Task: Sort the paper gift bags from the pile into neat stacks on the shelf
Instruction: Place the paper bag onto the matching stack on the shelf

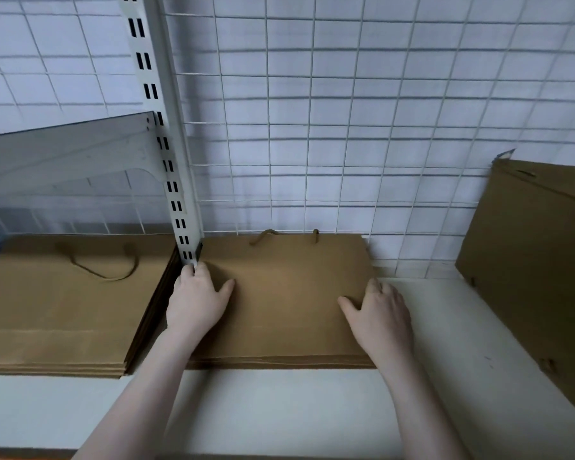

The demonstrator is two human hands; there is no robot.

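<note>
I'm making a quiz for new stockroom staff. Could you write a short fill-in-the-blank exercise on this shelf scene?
1. Both the left hand and the right hand rest on the middle stack of flat brown paper gift bags, which lies on the white ____.
2. Behind the stacks stands a white wire ____.
3. The slotted white metal upright separates the middle stack from the stack on the ____.
4. The brown bags at the far right ____ against the back instead of lying flat.

Missing words: shelf; grid; left; lean

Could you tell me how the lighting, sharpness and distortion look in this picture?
Head view: soft, even light, no glare; wide-angle bending curves the wire grid and upright; the left stack sits in shadow under a shelf; the left hand, right hand and middle stack are fairly sharp.
</note>
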